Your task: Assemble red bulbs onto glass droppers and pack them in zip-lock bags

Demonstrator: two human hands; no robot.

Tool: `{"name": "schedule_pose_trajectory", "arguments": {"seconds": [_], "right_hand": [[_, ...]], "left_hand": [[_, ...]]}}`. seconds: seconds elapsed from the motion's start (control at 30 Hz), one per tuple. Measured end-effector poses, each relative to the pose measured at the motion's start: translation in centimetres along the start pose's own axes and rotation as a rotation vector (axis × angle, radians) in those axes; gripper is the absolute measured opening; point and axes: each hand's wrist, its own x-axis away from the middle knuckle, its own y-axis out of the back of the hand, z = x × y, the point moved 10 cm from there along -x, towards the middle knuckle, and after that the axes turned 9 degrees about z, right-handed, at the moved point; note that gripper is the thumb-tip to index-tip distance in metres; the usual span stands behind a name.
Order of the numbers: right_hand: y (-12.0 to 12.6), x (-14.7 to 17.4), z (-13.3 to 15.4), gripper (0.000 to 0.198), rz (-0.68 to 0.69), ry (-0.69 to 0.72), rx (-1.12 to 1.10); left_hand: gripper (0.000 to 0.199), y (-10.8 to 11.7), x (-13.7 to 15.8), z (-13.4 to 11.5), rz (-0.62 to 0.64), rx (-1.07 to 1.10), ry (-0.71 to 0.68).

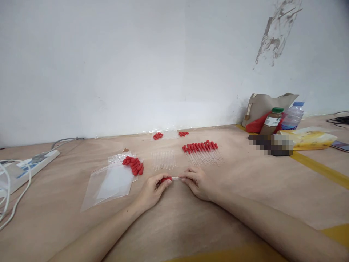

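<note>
My left hand (156,189) pinches a red rubber bulb (167,179) between thumb and fingers. From its open end a clear glass dropper tube (176,178) runs to the right, where my right hand (196,183) grips it with its fingertips. Bulb and tube meet end to end; how deep the tube sits in the bulb is hidden. Beyond my hands lies a row of bare glass tubes (163,160). To its right, droppers with red bulbs (200,147) lie side by side. Loose red bulbs (133,165) are heaped on clear plastic bags (114,183) at the left.
Two small groups of red pieces (157,136) lie by the wall on thin plastic. A power strip (35,167) with white cables stands at the left. At the right are a grey bag (268,103), two bottles (272,122) and a yellow packet (313,139).
</note>
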Motion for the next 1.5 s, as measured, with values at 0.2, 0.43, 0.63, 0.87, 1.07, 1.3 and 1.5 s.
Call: {"name": "schedule_pose_trajectory", "arguments": {"seconds": [0.2,0.43,0.63,0.87,1.07,1.3,1.5], "right_hand": [[-0.4,-0.2,0.1,0.026,0.071,0.094,0.161],[-0.6,0.1,1.2,0.029,0.055,0.136,0.333],[-0.8,0.1,2.0,0.020,0.074,0.072,0.231],[-1.1,-0.3,2.3,0.021,0.129,0.048,0.189],[-1.6,-0.3,1.8,0.021,0.112,0.031,0.163],[-1.4,-0.6,2.8,0.021,0.141,-0.007,0.225],[1.1,-1.0,-0.8,0.020,0.093,-0.208,0.228]], "left_hand": [[0.020,-0.4,0.3,-0.9,0.046,-0.051,-0.047],[0.019,-0.3,0.5,-1.7,0.044,-0.130,-0.078],[0.019,-0.7,0.7,-2.1,0.077,-0.165,-0.133],[0.021,-1.1,0.6,-2.7,0.121,-0.230,-0.170],[0.020,-1.3,0.6,-3.3,0.138,-0.299,-0.239],[0.019,0.2,0.5,-3.0,0.035,-0.311,-0.257],[0.037,2.1,0.6,-0.6,-0.089,-0.345,-0.022]]}}
